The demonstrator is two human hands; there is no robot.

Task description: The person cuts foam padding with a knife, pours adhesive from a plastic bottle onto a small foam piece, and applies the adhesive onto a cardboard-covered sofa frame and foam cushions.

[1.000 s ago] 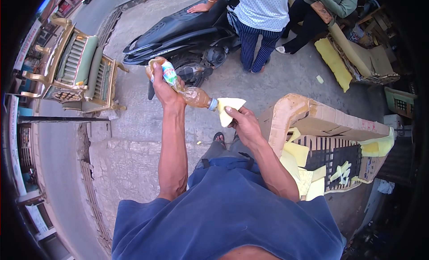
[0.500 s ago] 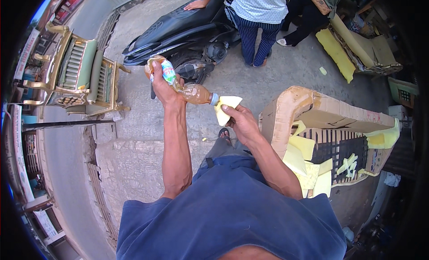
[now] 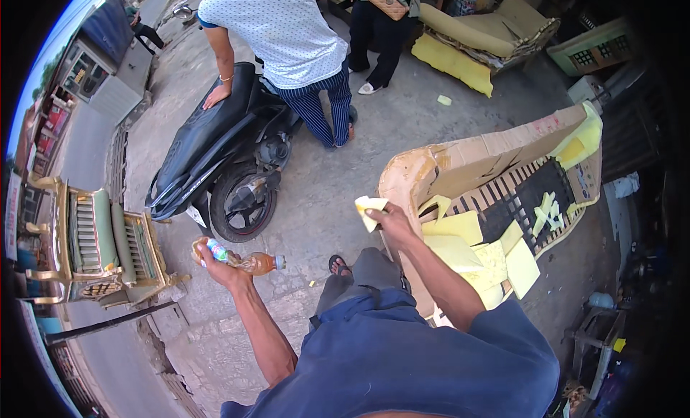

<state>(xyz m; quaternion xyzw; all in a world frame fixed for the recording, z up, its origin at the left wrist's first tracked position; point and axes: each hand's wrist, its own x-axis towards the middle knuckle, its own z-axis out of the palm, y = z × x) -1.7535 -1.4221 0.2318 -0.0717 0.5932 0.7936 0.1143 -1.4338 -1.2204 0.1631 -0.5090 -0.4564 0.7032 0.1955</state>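
My left hand [image 3: 226,270] is closed around a squeezed plastic bottle [image 3: 260,263] of amber-brown liquid. The bottle lies sideways in the grip, its bluish-white cap end pointing right. My right hand [image 3: 394,224] pinches a small pale-yellow foam piece [image 3: 369,211], which has a darker yellowish patch on it. Bottle and foam are well apart. Just beyond the right hand stands a sofa frame [image 3: 496,146] faced with tan cardboard. Yellow foam offcuts [image 3: 457,247] are heaped on its seat of black webbing [image 3: 528,204].
A black motor scooter [image 3: 208,148] is parked ahead, and a person in a dotted white shirt [image 3: 284,40] rests a hand on its seat. Another person in black trousers [image 3: 374,48] stands behind. A gilded bench [image 3: 100,238] is at left, a worn sofa [image 3: 496,30] at far right.
The view has swung to the right. My hands have parted: the bottle's cap end was against the foam piece, and now the bottle is lower left, away from it.
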